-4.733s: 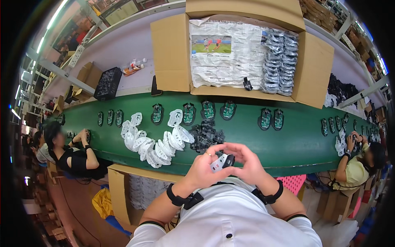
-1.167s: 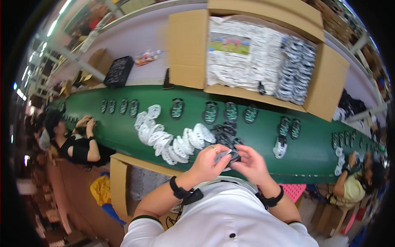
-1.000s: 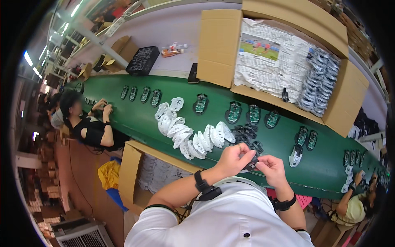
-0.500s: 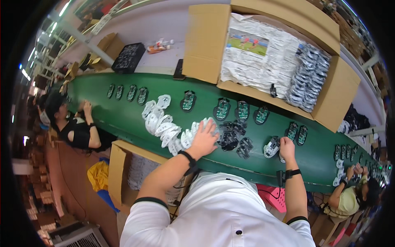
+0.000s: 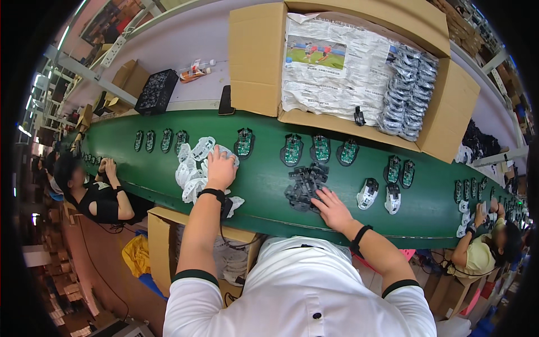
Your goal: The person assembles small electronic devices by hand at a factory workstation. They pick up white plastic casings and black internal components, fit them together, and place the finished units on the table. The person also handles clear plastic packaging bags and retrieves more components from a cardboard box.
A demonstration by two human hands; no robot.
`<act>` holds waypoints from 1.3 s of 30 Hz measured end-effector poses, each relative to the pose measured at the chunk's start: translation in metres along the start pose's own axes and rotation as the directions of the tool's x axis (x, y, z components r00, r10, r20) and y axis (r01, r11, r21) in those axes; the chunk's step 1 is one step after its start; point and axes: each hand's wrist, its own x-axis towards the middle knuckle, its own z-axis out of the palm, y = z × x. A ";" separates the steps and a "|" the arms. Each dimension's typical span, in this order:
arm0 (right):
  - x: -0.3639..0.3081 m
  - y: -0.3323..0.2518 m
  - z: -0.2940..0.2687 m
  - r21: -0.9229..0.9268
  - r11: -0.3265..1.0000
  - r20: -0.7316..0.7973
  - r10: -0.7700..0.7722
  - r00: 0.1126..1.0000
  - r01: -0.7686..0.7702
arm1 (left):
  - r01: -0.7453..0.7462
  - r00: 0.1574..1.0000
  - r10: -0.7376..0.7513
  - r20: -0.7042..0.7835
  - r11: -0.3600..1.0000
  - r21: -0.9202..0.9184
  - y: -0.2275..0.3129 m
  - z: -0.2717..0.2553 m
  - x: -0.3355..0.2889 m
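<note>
My left hand (image 5: pixel 222 169) lies with fingers apart on the far right side of a heap of white plastic mouse shells (image 5: pixel 192 178). The shells overlap one another, and those under the palm are partly hidden. My right hand (image 5: pixel 333 210) reaches in with outstretched fingers touching the near right edge of a pile of black plastic mouse parts (image 5: pixel 302 190). Beyond that pile stand three black mouse bases with green circuit boards, one of them a middle base (image 5: pixel 320 149). To its right are two mice with white shells, a left one (image 5: pixel 368 194) and a right one (image 5: pixel 393 199).
The green conveyor belt (image 5: pixel 264 208) runs across. Behind it stands an open carton (image 5: pixel 359 84) with paper and bagged parts. A black crate (image 5: pixel 156 92), a bottle (image 5: pixel 203 64) and a phone (image 5: pixel 226 101) lie on the ledge. Co-workers sit at left and right.
My left hand has moved left, and the white shells near it are bunched further left. The right hand has left the white-shelled mice and come over to the black parts, which sit closer together.
</note>
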 end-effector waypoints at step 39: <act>-0.033 -0.025 -0.074 0.634 0.586 -0.079 0.699 0.711 -0.505 | -0.071 0.973 -0.185 -0.137 0.327 -0.942 0.148 -0.048 -0.029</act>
